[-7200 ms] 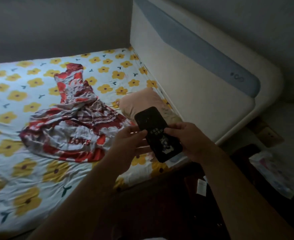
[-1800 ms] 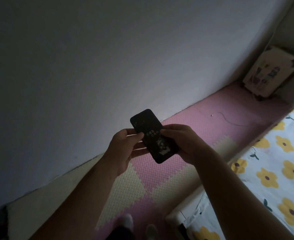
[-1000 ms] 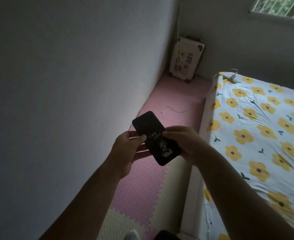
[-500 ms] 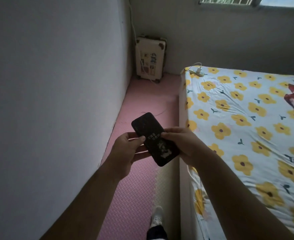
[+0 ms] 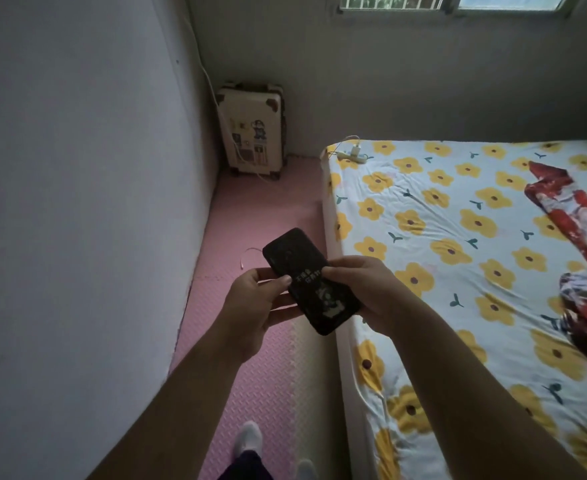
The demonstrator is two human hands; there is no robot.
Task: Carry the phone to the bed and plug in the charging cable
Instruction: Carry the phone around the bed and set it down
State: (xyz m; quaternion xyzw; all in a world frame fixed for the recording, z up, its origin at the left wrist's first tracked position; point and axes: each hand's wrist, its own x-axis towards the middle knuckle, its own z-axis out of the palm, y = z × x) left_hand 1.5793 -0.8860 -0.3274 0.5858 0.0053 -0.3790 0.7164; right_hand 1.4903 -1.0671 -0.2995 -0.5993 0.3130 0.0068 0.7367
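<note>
A black phone (image 5: 306, 271) with white print on its back is held in front of me by both hands. My left hand (image 5: 254, 306) pinches its left edge with thumb on top. My right hand (image 5: 364, 289) grips its right side. The bed (image 5: 458, 237), covered in a white sheet with yellow flowers, lies to the right. On its far left corner sits a white power strip with a charger plug and cable (image 5: 352, 152). A thin white cable end (image 5: 249, 254) lies on the pink floor beyond the phone.
A narrow aisle of pink foam floor mats (image 5: 261, 209) runs between the grey wall (image 5: 77, 202) and the bed. A cream suitcase (image 5: 250, 133) stands in the far corner. Red patterned clothing (image 5: 576, 237) lies on the bed at right. My feet show at the bottom.
The view has swung from the wall to along the aisle, and I have stepped nearer the far corner. Both hands keep the same hold on the phone.
</note>
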